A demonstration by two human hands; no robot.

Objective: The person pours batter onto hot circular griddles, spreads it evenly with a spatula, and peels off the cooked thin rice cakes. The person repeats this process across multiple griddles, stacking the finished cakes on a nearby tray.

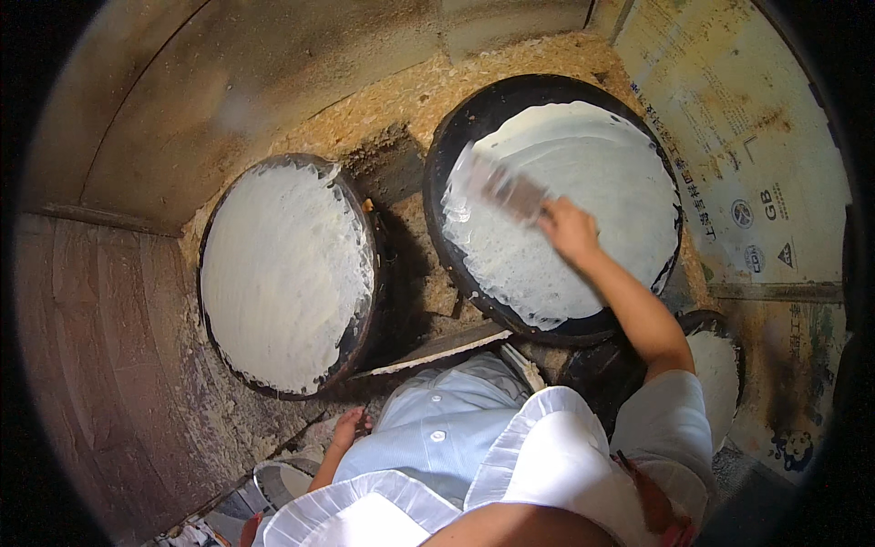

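My right hand (573, 231) grips a flat scraper (509, 188), blurred by motion, with its blade over the left part of a round black griddle (451, 143). A thin sheet of white batter (581, 178) covers most of that griddle; its edge is ragged, and wet ridges show near the blade. To the left, a second round griddle (372, 287) bears another white batter sheet (284, 273) reaching almost to its rim. My left hand (351, 427) hangs beside my body below the left griddle, fingers partly curled, with nothing visible in it.
Particle board (547, 58) lies behind the griddles. A printed panel (745, 171) stands at the right, brown panels (102, 342) at the left. A round vessel with pale contents (707, 376) sits by my right elbow. A container (280, 478) is near my left forearm.
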